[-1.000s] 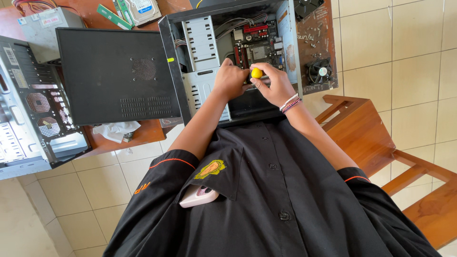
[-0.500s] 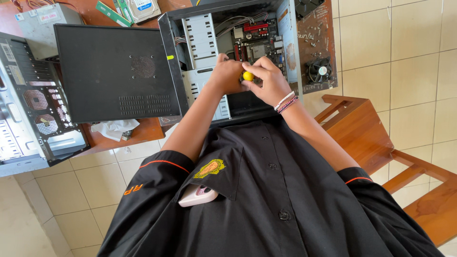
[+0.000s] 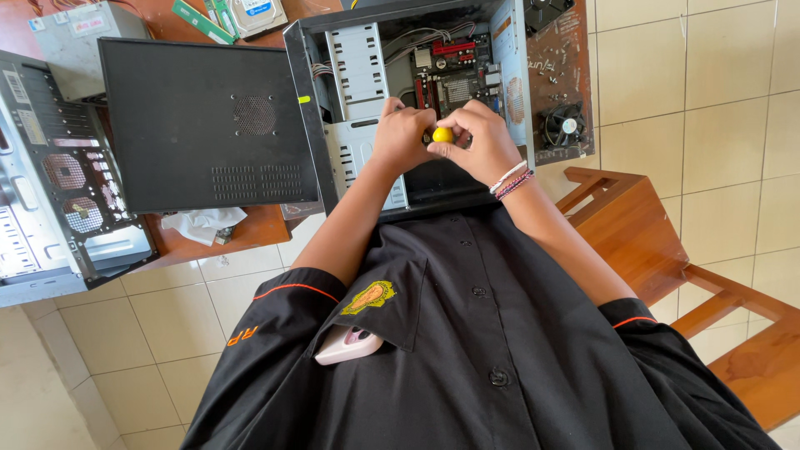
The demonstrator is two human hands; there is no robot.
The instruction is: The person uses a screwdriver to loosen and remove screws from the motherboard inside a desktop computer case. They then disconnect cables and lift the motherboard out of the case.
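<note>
Still both hands [image 3: 442, 142] on yellow-capped screwdriver [image 3: 442, 134]

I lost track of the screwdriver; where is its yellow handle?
In the head view, upper centre: the yellow handle sits between the left hand and right hand, over the open computer case.

We saw a white label with a red patch [image 3: 87, 25] on the grey metal box at the top left. A white and blue label [image 3: 259, 10] sat on the flat drive at the top. A small white sticker [image 3: 17, 86] was on the open case at the left.
</note>
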